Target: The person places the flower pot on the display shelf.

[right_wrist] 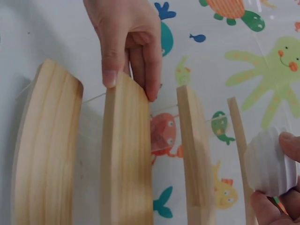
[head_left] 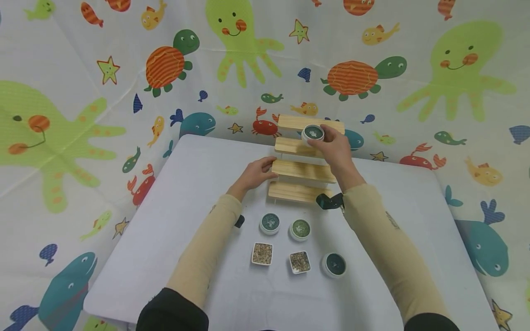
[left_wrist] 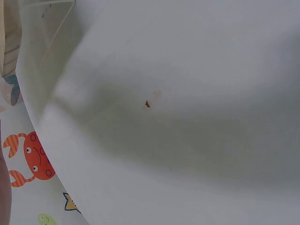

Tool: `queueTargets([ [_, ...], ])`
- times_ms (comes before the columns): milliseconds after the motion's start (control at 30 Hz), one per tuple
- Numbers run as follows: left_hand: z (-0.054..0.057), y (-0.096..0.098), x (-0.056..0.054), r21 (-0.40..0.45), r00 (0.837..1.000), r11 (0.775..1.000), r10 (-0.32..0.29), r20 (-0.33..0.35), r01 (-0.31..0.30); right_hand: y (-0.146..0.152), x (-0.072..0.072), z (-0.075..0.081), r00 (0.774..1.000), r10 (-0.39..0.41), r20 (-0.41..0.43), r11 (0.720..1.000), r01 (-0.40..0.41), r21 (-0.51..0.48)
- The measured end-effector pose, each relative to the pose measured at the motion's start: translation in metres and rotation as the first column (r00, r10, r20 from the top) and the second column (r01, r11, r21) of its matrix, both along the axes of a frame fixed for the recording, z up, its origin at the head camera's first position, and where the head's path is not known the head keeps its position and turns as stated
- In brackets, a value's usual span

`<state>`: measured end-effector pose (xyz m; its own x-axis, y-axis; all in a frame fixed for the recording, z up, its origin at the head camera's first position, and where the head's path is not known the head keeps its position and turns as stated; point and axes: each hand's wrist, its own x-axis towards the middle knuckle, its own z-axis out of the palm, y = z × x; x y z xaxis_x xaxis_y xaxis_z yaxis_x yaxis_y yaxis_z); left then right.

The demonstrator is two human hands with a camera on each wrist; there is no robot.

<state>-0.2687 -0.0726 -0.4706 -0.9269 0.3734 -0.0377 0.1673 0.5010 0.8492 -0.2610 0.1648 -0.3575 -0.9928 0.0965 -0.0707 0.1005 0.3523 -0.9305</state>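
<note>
A tiered wooden display shelf (head_left: 304, 171) with stepped pine planks on clear sides stands at the far edge of the table. My left hand (head_left: 256, 174) pinches the left end of its second plank from the bottom, thumb on one side and fingers on the other in the right wrist view. Between the thumb and fingers of my right hand (head_left: 337, 149) is a small round white pot (head_left: 313, 132) with a dark green top. It is held up near the top plank (head_left: 291, 122); the right wrist view shows the pot's ribbed white side (right_wrist: 269, 161).
Nearer to me on the white table (head_left: 174, 220) are a dark-green-topped round pot (head_left: 270, 223), a lighter green one (head_left: 300, 229) and a dark one (head_left: 334, 265). Two square white pots with speckled gravel (head_left: 262, 254) are among them. A sea-animal curtain (head_left: 256, 46) hangs behind.
</note>
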Motion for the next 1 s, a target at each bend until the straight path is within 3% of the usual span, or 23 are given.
queueTargets([
  [467, 0.001, -0.003, 0.002, -0.002, 1.0, 1.0, -0.005, -0.007, 0.005, -0.018, -0.029, 0.017, 0.998, -0.067, 0.018, 0.997, 0.067, -0.032],
  [1000, 0.0, -0.003, 0.003, -0.012, 1.0, 1.0, 0.003, -0.014, -0.003, -0.031, -0.042, 0.012, 0.996, -0.089, 0.001, 0.996, 0.089, -0.014],
])
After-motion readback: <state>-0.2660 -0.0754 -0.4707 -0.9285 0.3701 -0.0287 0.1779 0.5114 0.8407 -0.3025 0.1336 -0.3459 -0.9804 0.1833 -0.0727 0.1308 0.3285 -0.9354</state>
